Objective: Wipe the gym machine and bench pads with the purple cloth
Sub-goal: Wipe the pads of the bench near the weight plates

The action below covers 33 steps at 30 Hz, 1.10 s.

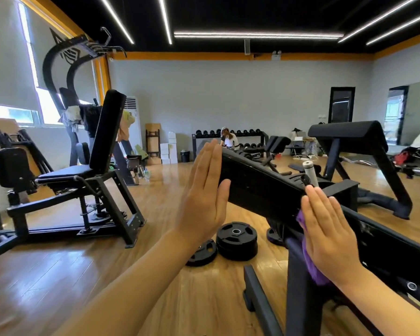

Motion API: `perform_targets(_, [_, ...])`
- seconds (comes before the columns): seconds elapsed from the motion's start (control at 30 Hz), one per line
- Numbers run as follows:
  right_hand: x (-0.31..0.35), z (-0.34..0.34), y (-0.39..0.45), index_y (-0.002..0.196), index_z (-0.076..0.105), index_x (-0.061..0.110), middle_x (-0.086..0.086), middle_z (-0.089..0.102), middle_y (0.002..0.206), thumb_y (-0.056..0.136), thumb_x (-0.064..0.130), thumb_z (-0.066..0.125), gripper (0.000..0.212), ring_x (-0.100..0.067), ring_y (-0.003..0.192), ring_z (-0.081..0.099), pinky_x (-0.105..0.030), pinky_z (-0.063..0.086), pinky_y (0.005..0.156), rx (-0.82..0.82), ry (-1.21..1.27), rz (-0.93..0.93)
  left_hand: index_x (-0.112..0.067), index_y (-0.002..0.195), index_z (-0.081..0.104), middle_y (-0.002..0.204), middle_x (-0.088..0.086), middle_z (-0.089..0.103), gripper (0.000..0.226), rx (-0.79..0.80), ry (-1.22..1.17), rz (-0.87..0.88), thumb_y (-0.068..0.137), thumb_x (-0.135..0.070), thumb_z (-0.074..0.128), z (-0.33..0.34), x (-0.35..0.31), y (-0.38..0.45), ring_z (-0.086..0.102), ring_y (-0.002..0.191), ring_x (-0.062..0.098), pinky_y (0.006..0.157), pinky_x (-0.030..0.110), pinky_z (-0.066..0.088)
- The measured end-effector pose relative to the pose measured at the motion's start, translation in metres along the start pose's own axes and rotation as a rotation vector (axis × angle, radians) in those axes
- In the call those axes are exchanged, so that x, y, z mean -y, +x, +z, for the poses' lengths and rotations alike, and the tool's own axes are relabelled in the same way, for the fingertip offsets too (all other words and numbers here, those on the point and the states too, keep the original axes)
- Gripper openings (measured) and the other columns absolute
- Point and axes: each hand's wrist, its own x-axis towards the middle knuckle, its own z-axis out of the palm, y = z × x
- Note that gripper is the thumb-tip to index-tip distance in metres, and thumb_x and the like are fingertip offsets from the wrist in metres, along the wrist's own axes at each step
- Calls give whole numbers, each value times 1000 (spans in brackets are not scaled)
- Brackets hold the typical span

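Wiping under way: right hand (329, 235), fingers flat, presses purple cloth (309, 260) on near machine beam (260, 187); left hand (204, 192) flat-fingered, steadying; bench pads (107, 127) far left apparently untouched.

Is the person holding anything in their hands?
Nothing is gripped. The right hand presses the purple cloth flat against the black machine bar with straight fingers; the left hand is open, resting against the bar's end.

Two bare forearms are seen; no sleeves are worn. Left hand (204, 197) and right hand (330, 229): no rings, watches or gloves are visible.
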Motion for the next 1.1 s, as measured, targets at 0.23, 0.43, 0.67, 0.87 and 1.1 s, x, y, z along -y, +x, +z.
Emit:
perform_targets(0.23, [51, 17, 82, 146, 30, -6, -22, 29, 154, 98, 4, 55, 55, -32, 146, 25, -47, 21, 121, -158, 99, -23, -4, 154, 17, 160, 16, 24, 54, 22, 60, 2, 109, -34, 27, -3, 1, 1, 16, 152, 19, 124, 31, 17])
perform_targets(0.43, [-9, 0, -1, 154, 20, 0, -15, 13, 163, 98, 5, 48, 63, -30, 150, 17, -44, 13, 123, 2, -8, -67, -4, 155, 11, 163, 17, 16, 64, 58, 151, -32, 107, -43, 27, -4, -8, 0, 8, 154, 21, 125, 34, 13])
perform_targets(0.67, [2, 4, 5, 144, 31, -10, -27, 28, 154, 99, 5, 49, 50, -36, 147, 24, -48, 20, 121, -54, 48, 73, 4, 153, 3, 162, 18, 1, 77, 62, 250, -71, 105, -52, 24, 2, -20, 1, -5, 152, 25, 125, 33, -1])
perform_targets(0.87, [19, 8, 50, 144, 35, -8, -25, 32, 152, 103, 12, 47, 47, -33, 144, 29, -45, 26, 119, -106, 89, -50, 8, 152, 8, 162, 18, 5, 70, 31, 423, 18, 106, -39, 31, 3, -24, 0, -7, 153, 25, 125, 39, -1])
perform_targets(1.1, [-56, -7, -73, 155, 10, -3, -20, 9, 163, 90, -1, 50, 75, -33, 150, 15, -45, 13, 123, 58, -100, -13, 0, 154, 15, 162, 16, 17, 60, 76, 504, 186, 106, -32, 29, 21, -35, -2, 7, 152, 28, 125, 45, 3])
